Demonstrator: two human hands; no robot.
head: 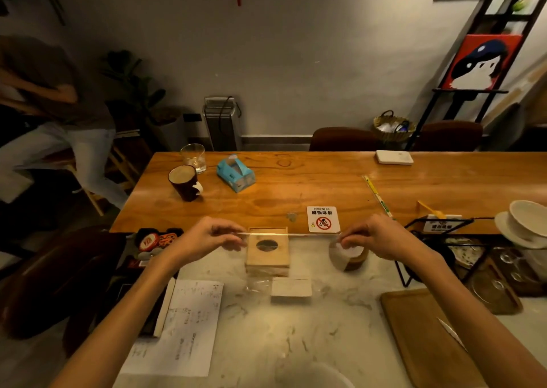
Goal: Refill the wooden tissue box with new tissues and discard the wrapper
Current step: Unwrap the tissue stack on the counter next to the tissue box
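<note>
The wooden tissue box point(255, 256), square with a round hole in its top, stands on the marble counter point(266, 334). My left hand point(207, 236) and my right hand point(376, 235) each pinch one end of a clear plastic wrapper point(299, 257). Its top edge is pulled taut between them, just above the box. The film hangs down in front of the box. A white stack of tissues point(291, 287) lies low at the wrapper's bottom, on the counter in front of the box; whether it is inside the film I cannot tell.
A round wooden holder with white paper point(349, 256) sits under my right hand. A printed sheet point(183, 325) lies left, a wooden board point(426, 337) right, a black wire rack with dishes point(461, 248) far right. Behind, the wooden table point(325, 186) carries a mug point(185, 182), glass, blue tissue pack point(235, 173). A person sits far left.
</note>
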